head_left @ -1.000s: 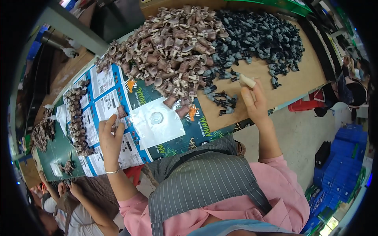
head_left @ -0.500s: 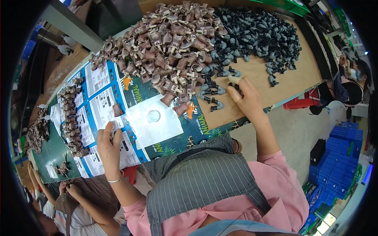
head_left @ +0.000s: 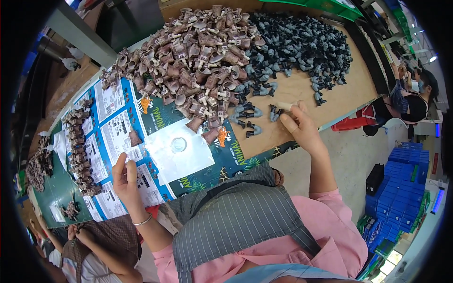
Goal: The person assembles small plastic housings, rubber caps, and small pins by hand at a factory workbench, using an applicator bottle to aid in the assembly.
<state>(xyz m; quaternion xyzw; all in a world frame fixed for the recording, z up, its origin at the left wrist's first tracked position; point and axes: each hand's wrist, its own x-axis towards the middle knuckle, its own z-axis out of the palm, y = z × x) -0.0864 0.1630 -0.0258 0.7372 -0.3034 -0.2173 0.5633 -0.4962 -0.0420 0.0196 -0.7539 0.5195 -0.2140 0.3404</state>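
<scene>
My right hand is closed on a small beige stick, its tip next to a few loose dark grey plastic pieces on the brown board. My left hand lies on the printed card sheets with fingers stretched out and nothing in it. One brown piece lies on the sheet just beyond its fingertips. A big heap of brown pieces and a heap of dark grey pieces fill the far side of the table.
A white sheet with a small clear dish lies between my hands. Rows of brown pieces stand at the left. Another person sits at lower left, one more at right. Blue crates are stacked on the floor.
My right hand dipped to the grey pieces and has drawn back a little with the stick. My left hand slid toward my body, away from the brown piece.
</scene>
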